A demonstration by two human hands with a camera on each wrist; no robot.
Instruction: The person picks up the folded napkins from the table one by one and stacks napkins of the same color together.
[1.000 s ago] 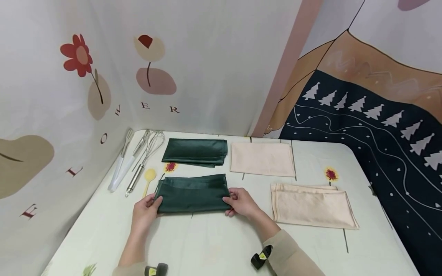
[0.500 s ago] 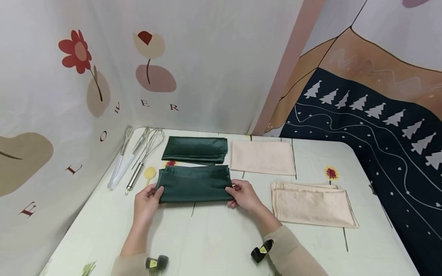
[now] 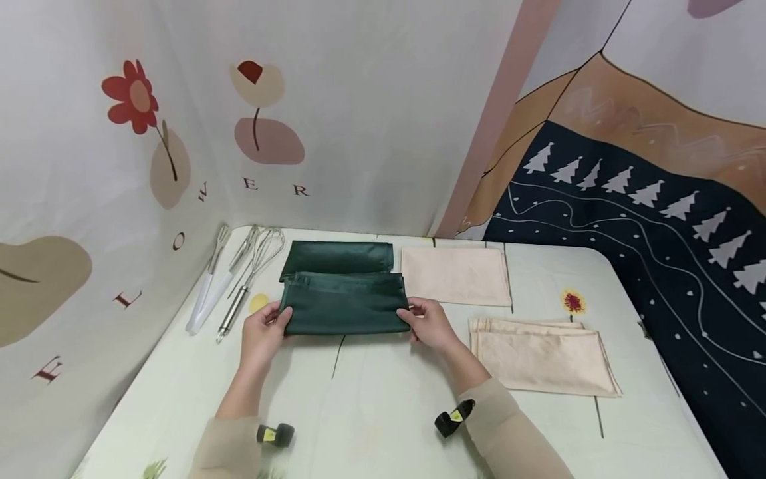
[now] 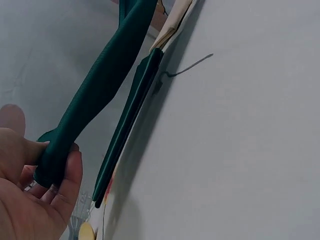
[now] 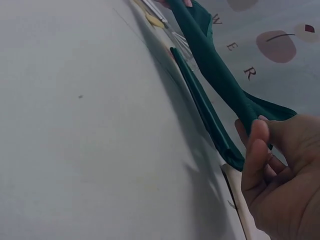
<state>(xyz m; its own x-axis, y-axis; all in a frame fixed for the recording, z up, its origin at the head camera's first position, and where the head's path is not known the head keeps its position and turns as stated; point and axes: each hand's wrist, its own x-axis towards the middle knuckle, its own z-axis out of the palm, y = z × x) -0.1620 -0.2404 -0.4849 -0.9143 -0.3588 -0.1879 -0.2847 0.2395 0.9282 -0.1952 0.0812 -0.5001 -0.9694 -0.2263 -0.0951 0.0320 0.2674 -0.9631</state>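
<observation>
A folded dark green satin cloth [image 3: 346, 306] is held up off the table by both hands, one at each end. My left hand [image 3: 263, 331] pinches its left end between thumb and fingers, as the left wrist view shows close up. At the right end my right hand [image 3: 429, 323] pinches it the same way. Behind and below it a second folded green cloth [image 3: 338, 256] lies flat on the table, its front part covered by the held one in the head view. Both wrist views show a gap between the held cloth and the lying green cloth [image 4: 127, 127].
Right of the green cloths lies a folded pale pink cloth [image 3: 455, 276], with a folded beige cloth [image 3: 544, 359] nearer the front right. At the back left are a whisk [image 3: 251, 279], white-handled utensils [image 3: 209, 293] and a yellow spoon [image 3: 258, 303]. Printed curtains [image 3: 371, 120] stand behind the table.
Both hands have lifted the green cloth and carried it away from me and slightly right, so it now overlaps the rear green cloth in the head view. The other cloths stay put.
</observation>
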